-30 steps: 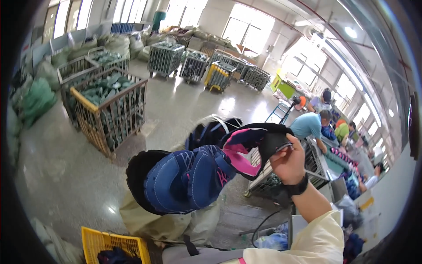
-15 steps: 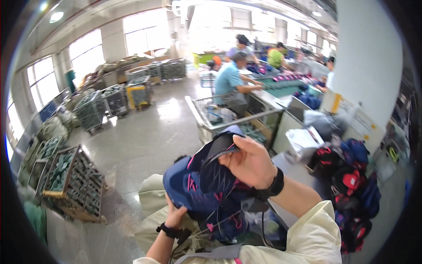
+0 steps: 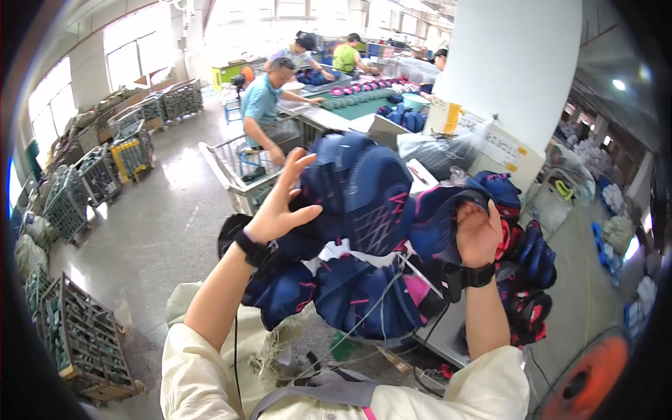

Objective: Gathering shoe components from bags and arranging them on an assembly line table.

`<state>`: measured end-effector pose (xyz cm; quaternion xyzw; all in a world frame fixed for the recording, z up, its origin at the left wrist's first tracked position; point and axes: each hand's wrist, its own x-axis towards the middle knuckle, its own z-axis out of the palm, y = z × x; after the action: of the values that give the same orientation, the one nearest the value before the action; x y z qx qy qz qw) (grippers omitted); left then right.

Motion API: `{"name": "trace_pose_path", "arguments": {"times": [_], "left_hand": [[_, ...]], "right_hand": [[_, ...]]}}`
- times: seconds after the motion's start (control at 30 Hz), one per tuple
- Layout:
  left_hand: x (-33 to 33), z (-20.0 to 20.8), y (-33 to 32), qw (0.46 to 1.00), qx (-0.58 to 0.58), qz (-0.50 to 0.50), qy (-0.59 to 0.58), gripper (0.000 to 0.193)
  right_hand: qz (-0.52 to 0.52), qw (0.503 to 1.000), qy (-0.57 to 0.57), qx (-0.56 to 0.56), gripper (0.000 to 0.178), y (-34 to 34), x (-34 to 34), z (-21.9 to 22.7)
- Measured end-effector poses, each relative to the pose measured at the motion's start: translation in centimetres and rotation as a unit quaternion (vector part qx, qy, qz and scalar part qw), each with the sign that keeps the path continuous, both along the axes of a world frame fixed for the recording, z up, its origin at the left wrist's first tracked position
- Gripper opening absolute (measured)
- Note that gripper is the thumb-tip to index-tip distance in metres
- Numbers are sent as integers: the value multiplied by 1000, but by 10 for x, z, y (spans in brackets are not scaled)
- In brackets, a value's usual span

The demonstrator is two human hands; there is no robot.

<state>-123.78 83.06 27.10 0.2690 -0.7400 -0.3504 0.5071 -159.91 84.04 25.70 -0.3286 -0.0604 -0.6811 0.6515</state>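
Observation:
A navy shoe upper with pink and pale cross-stitch lines is raised in front of me. At its left edge is my left hand, fingers spread and thumb stretched out; whether they touch it is unclear. My right hand has its fingers curled into the dark-lined opening of another navy upper, partly hidden behind my fingers. Below both hands hangs a bunch of navy uppers with pink trim, with pale cords strung among them.
A pile of navy, black and red uppers lies to the right, beside an orange fan. Ahead are a wheeled cart, a person in a blue shirt and a white pillar. Slatted carts stand at left.
My view has swung right. My left hand has risen from beneath the upper to its left side, fingers now spread. My right hand has moved rightward and holds the opening of an upper.

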Motion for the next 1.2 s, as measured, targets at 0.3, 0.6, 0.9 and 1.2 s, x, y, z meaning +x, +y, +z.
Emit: {"name": "trace_pose_path", "arguments": {"times": [0.3, 0.6, 0.9, 1.2], "left_hand": [[-113, -140, -9, 976, 47, -125, -170, 11], [-139, -394, 176, 822, 337, -373, -266, 50], [-202, -235, 133, 835, 349, -400, -149, 47], [-272, -276, 212, 706, -132, -524, -458, 35]], "right_hand": [[-471, 755, -268, 370, 33, 59, -188, -316], [-409, 810, -149, 393, 33, -15, -179, -260], [-425, 823, -63, 371, 33, -80, -141, -258], [-393, 798, 21, 457, 33, -65, -127, -290]]}}
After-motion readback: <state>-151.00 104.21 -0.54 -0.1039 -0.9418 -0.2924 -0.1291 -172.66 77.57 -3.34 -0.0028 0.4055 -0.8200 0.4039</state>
